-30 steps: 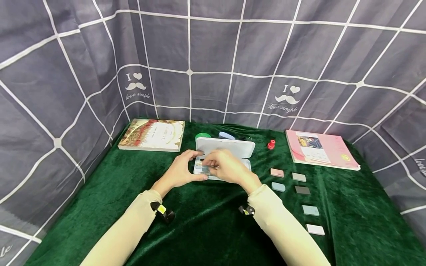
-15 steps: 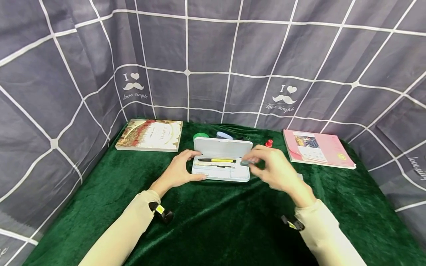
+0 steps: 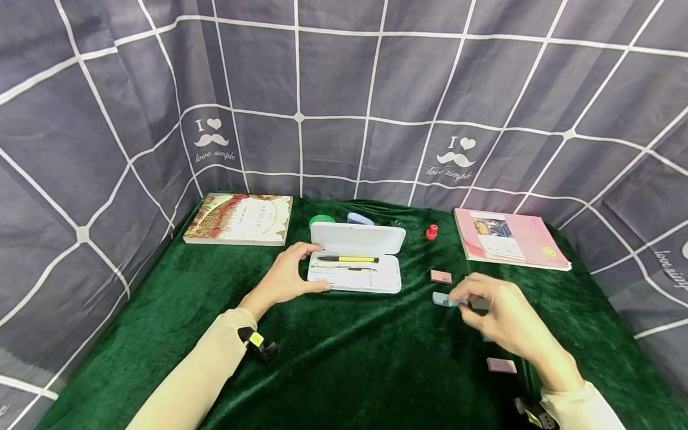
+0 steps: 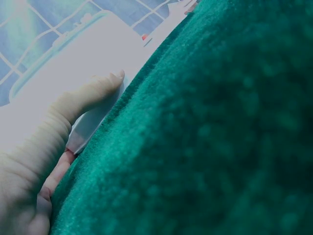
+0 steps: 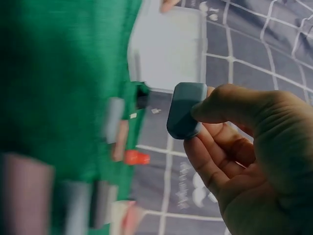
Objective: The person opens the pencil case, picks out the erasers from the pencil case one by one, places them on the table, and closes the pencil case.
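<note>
A white pencil case [image 3: 355,285] stands on the green cloth with its lid [image 3: 359,237] raised. Inside lie a yellow-and-black pen [image 3: 349,259] and a thinner pen [image 3: 349,268]. My left hand [image 3: 282,273] grips the left end of the case, thumb along the front edge and fingers at the back; the thumb also shows in the left wrist view. Off to the right, my right hand [image 3: 502,310] pinches a small blue-grey block with rounded corners [image 5: 183,110] between thumb and fingers. Below it lies a light blue rounded block [image 3: 441,298], partly overlapped in the head view.
Near the right hand lie a pink block [image 3: 441,276] and a pinkish block [image 3: 501,365]; others are partly hidden under the hand. Behind the case are a green round item [image 3: 321,219] and a blue item [image 3: 359,219]. Further out are a red piece [image 3: 432,232], a book [image 3: 239,220] and a pink notebook [image 3: 513,240].
My right hand has come out of the pencil case and moved right and nearer, carrying the blue-grey block over the loose blocks. The left hand stays on the case.
</note>
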### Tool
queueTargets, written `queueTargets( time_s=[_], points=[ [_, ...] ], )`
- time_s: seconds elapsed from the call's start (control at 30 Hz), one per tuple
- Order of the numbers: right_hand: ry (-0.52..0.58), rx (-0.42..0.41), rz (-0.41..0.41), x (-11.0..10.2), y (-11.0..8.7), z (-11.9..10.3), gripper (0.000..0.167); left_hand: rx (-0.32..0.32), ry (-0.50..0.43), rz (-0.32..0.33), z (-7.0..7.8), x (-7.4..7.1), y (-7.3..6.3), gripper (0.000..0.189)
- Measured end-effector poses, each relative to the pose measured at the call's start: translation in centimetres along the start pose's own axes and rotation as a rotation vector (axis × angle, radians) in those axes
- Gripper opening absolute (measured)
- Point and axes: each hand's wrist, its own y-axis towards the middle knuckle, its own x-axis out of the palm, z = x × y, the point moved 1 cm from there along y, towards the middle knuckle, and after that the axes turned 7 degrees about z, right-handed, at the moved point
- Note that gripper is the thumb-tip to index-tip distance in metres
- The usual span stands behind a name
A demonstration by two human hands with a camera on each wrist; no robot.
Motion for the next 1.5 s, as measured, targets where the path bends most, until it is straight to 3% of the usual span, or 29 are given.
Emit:
queueTargets(
  time_s=[0.1, 0.3, 0.53, 0.87, 1.0, 1.23, 1.4, 1.5],
  points=[
    [0.002, 0.026, -0.020, 0.7, -1.5, 0.6, 0.052, 0.005, -0.004, 0.004, 0.0, 0.0, 0.0, 0.087],
    [0.005, 0.000, -0.040, 2.0, -2.9, 1.3, 0.050, 0.013, -0.014, 0.009, 0.0, 0.1, 0.2, 0.086],
    [0.072, 0.003, -0.152, 2.4, -3.2, 1.4, 0.044, 0.011, -0.004, 0.010, -0.2, 0.0, 0.2, 0.087],
    [0.144, 0.008, -0.219, 1.8, -2.8, 1.9, 0.039, -0.006, 0.001, 0.003, 0.0, -0.1, 0.0, 0.087],
    [0.148, 0.064, -0.225, 1.2, -1.4, 1.7, 0.034, -0.012, -0.001, -0.001, 0.0, -0.1, -0.1, 0.087],
    [0.093, 0.035, -0.079, 1.7, 3.5, -0.1, 0.035, -0.012, -0.009, 0.001, 0.0, 0.0, -0.1, 0.086],
    [0.134, 0.008, -0.073, 3.9, 7.5, -2.0, 0.031, -0.017, -0.018, -0.003, 0.2, -0.1, 0.0, 0.087],
    [0.185, -0.055, -0.087, 6.0, 9.7, -3.2, 0.030, -0.016, -0.021, -0.003, 0.1, 0.0, 0.0, 0.087]
  ],
)
